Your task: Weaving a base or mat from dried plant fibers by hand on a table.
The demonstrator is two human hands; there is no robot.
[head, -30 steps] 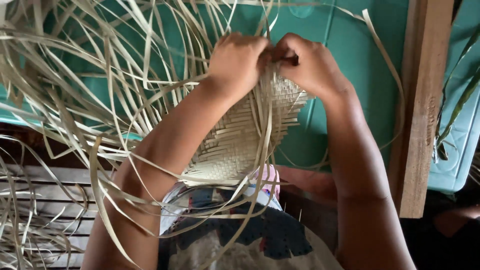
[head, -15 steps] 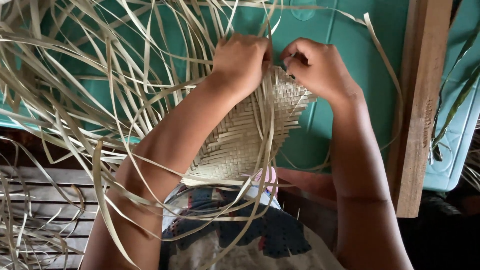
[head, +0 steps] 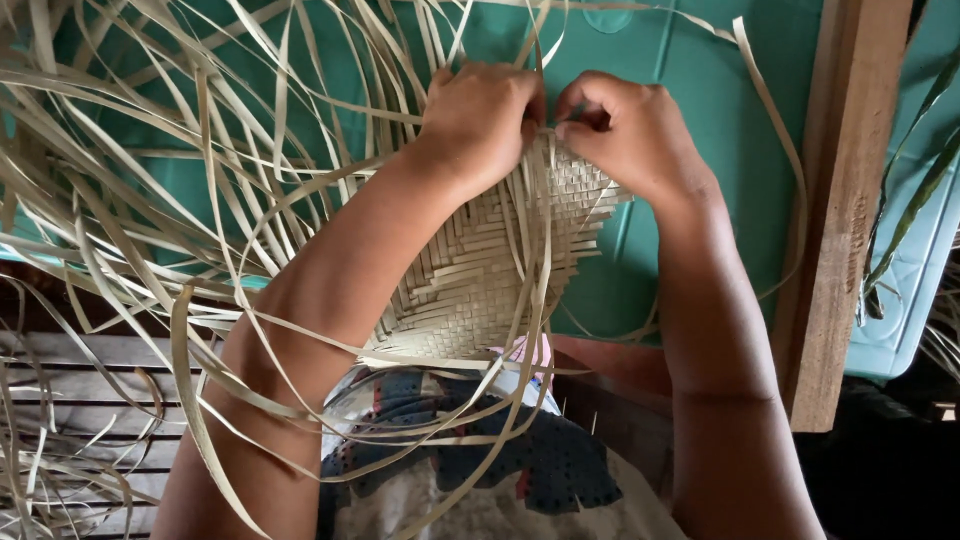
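Head view | woven mat (head: 480, 280) is held above the lap, against the green sheet (head: 700, 80) | left hand (head: 480, 125) is pressed shut on its top edge | right hand (head: 630, 130) is pinching a strip there | a good panel is plaited; many loose strips (head: 150, 200) are left unwoven

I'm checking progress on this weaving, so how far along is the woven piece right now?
Done: a tight woven panel of pale strips spans from the lap up to the hands. In hand: the left hand and right hand pinch strips at the panel's top edge. Left: many loose strips fan out unwoven to the left and above, so plenty looks unfinished.
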